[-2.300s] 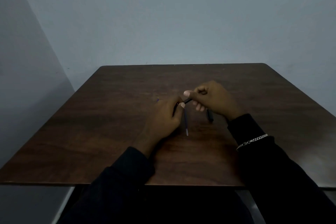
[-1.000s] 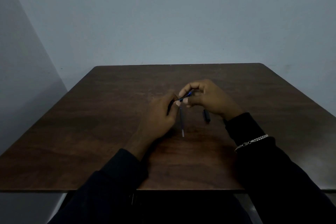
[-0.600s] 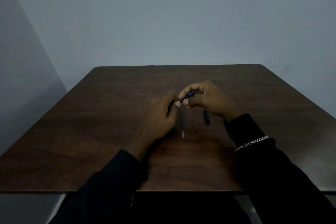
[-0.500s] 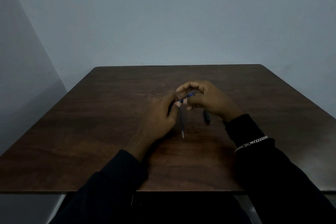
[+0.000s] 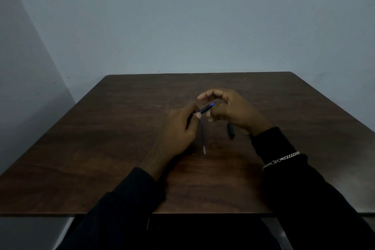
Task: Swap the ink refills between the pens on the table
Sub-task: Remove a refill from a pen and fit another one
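Note:
My left hand (image 5: 180, 128) grips a dark pen barrel, and a blue piece (image 5: 207, 108) sticks out of it up and to the right. My right hand (image 5: 233, 111) hovers around the blue end with its fingers curled and spread, the thumb just under it; I cannot tell whether it touches. A thin ink refill (image 5: 203, 138) lies loose on the dark wooden table (image 5: 101, 148), pointing toward me. A short black pen part (image 5: 230, 130) lies to the right, partly under my right wrist.
The table's near edge (image 5: 60, 213) runs below my forearms. A grey wall stands behind the far edge, with another wall at the left. A silver bracelet (image 5: 282, 160) sits on my right wrist.
My right hand's fingers have opened and lifted off the blue end, leaving more of the blue piece showing. My left hand keeps its grip. The loose refill and black part have not moved.

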`<state>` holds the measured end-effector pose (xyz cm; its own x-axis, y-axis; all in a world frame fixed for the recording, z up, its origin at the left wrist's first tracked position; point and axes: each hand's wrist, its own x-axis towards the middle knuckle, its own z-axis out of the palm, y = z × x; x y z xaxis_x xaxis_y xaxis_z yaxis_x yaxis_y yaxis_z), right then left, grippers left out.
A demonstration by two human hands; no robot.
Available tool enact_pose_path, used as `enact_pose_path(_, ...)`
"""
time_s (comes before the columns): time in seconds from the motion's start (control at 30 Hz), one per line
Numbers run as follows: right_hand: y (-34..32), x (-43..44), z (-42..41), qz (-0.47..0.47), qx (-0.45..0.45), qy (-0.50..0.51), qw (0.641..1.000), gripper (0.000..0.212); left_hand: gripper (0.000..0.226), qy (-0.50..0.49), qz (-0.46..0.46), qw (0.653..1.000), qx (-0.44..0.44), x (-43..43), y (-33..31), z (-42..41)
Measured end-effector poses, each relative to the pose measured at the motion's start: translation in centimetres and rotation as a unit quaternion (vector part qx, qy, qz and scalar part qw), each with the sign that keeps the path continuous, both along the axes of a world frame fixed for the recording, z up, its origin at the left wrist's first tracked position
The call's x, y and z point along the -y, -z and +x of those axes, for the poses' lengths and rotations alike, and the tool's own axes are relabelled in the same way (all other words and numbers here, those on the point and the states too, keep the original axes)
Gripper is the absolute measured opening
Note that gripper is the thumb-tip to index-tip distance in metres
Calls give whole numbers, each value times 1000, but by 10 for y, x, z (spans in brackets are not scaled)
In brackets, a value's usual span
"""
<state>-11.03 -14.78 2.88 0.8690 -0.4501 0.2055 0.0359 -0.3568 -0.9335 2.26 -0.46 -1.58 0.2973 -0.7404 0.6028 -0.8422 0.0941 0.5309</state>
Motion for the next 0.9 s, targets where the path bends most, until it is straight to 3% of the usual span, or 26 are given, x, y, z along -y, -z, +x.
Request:
enact_pose_path(0.13, 5, 2, 2, -3, -9, 39, 999, 21, 13, 8, -13, 1000, 10, -3, -4, -2)
enact_pose_path(0.23, 5, 4, 2, -11, 17, 25, 999, 2, 14, 8, -11, 1000, 6, -3, -5, -3)
enact_pose_path(0.33, 3, 7, 1, 22, 56, 27, 998, 22, 14, 0, -16, 1000, -3, -3, -5, -2)
enact_pose_path(0.47, 3, 7, 0, 84, 80, 24, 993, 28, 14, -9, -29, 1000, -10, -3, -4, -2)
enact_pose_path(0.77, -2, 12, -3, 209, 189, 65, 957, 19, 18, -20, -46, 998, -49, 0, -1, -1)
enact_pose_path(0.9, -6, 16, -9, 175, 185, 134, 958, 20, 18, -26, -34, 998, -47, 1, 1, -1)
